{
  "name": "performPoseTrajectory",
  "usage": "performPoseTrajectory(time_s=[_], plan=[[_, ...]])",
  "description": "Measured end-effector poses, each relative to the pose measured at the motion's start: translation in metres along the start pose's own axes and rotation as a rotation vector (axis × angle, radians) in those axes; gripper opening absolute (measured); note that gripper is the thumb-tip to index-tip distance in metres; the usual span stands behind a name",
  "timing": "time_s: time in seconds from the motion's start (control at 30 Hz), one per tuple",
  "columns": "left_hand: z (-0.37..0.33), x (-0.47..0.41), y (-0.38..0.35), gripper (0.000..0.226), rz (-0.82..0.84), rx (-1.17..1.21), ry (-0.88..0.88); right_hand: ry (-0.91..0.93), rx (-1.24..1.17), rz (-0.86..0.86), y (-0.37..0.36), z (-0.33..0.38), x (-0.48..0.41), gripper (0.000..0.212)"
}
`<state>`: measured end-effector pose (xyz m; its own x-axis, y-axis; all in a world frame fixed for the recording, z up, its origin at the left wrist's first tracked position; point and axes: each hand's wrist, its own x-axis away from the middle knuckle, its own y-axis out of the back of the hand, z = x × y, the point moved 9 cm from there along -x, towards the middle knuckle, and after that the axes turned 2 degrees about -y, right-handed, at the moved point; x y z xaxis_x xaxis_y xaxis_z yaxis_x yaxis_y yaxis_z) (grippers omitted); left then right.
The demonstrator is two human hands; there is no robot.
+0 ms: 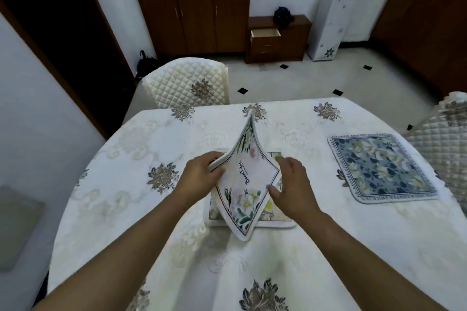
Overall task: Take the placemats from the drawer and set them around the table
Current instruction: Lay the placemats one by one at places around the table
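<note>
Two arms reach over the table (126,184). On it, right, a blue mat (381,166) lies flat. A white mat (242,184) is held tilted above another mat (283,222), pinched by the left hand (199,171). The right hand (290,184), fingers loosely curled, touches its edge.

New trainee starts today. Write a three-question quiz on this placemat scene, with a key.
1. True or false: the blue floral placemat lies flat on the white embroidered tablecloth.
2. Which hand grips the lifted white floral placemat's edge?
3. The small wooden cabinet's top drawer is: A open, B shut.

Key: 1 true. 2 the left hand; the right hand only touches its edge, fingers spread. 3 A.
</note>
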<state>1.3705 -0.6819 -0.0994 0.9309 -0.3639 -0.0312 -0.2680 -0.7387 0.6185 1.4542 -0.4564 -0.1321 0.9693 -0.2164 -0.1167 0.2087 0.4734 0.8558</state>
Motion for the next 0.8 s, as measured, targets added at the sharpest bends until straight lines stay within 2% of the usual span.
performPoseTrajectory(time_s=[0.1, 0.17, 0.23, 0.33, 0.43, 0.53, 0.67, 0.73, 0.8], plan=[[-0.048, 0.004, 0.03, 0.013, 0.036, -0.002, -0.047, 0.166, 0.049, -0.063, 0.045, 0.042, -0.017, 0.089], [-0.085, 0.015, 0.046, 0.01, 0.054, -0.029, -0.082, 0.258, 0.079, -0.064, 0.069, 0.061, -0.021, 0.089], [-0.119, 0.029, 0.059, 0.01, 0.066, -0.051, -0.115, 0.328, 0.051, 0.018, 0.082, 0.076, -0.02, 0.073], [-0.147, 0.046, 0.073, 0.01, 0.055, -0.103, -0.134, 0.371, -0.067, 0.161, 0.088, 0.095, -0.004, 0.014], [-0.154, 0.065, 0.092, 0.006, -0.017, -0.15, -0.133, 0.317, -0.287, 0.199, 0.09, 0.109, 0.018, 0.032], [-0.124, 0.091, 0.117, 0.017, -0.118, -0.179, -0.042, 0.295, -0.411, 0.209, 0.086, 0.122, 0.038, 0.032], [-0.015, 0.152, 0.133, 0.055, -0.308, 0.044, 0.294, 0.313, -0.469, 0.265, 0.073, 0.141, 0.058, 0.037], [0.049, 0.184, 0.114, 0.066, -0.3, 0.218, 0.517, 0.305, -0.486, 0.281, 0.065, 0.15, 0.063, 0.038], [0.105, 0.209, 0.082, 0.068, -0.211, 0.365, 0.698, 0.298, -0.492, 0.301, 0.057, 0.163, 0.066, 0.038]])
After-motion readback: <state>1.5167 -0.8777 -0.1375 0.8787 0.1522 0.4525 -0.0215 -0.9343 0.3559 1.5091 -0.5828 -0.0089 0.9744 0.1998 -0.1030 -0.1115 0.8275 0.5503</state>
